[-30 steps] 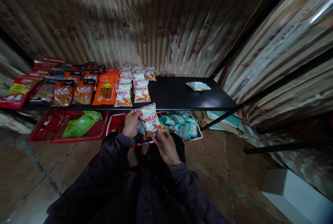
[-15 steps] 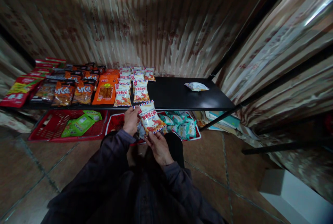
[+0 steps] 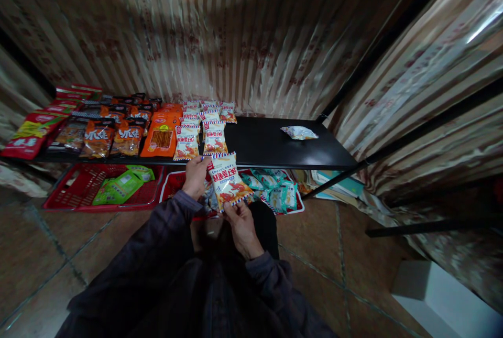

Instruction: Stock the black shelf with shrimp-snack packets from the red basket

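Note:
A white and orange snack bag [image 3: 228, 178] with a striped edge is held between my two hands, in front of the shelf's edge and above a basket. My left hand [image 3: 196, 176] grips its upper left side. Lower down, my right hand [image 3: 242, 227] pinches its bottom edge. Similar white bags [image 3: 215, 138] stand in two columns on the black shelf [image 3: 259, 144]. To their left lie orange bags [image 3: 160, 134], orange and black bags [image 3: 98, 138] and red bags [image 3: 33, 133]. One white bag [image 3: 299, 132] lies alone at the shelf's right.
Under the shelf, a red basket [image 3: 78, 183] holds green packets [image 3: 120, 187]. Another red basket with a white rim [image 3: 301, 206] holds teal packets [image 3: 285, 195]. Black frame bars [image 3: 334, 181] slant at the right. A white box [image 3: 451, 296] sits on the tiled floor [image 3: 314, 243].
The camera view has shifted slightly. Both hands still hold the same bag, in nearly the same place, with its front now showing a little more clearly.

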### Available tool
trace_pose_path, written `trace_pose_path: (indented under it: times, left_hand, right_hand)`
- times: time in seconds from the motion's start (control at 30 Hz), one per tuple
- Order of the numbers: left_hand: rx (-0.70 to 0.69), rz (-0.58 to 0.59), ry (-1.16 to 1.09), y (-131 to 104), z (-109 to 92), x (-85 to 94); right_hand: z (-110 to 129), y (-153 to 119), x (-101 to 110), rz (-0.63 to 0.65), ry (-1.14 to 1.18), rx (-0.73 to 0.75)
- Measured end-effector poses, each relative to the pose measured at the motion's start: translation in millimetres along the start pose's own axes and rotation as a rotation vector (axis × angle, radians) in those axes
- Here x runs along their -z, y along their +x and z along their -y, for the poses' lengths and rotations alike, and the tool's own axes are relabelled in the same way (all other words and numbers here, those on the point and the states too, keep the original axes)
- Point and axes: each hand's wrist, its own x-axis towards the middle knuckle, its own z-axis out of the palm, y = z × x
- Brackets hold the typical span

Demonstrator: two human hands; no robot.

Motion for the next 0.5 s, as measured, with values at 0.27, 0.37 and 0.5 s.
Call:
trace_pose_path:
  times: [0.27, 0.37, 0.5]
  left_hand:
    - [0.103, 0.243, 0.175, 9, -14, 20.3]
    - [0.086, 0.282, 0.236, 15, -19, 24.2]
    - [0.006, 0.393, 0.309, 23, -29, 21.6]
  right_hand:
    - [-1, 4, 9, -0.058, -0.102, 0.053]
    - [1, 5, 13, -0.031, -0.138, 0.088]
    - [2, 4, 15, 0.014, -0.181, 0.115]
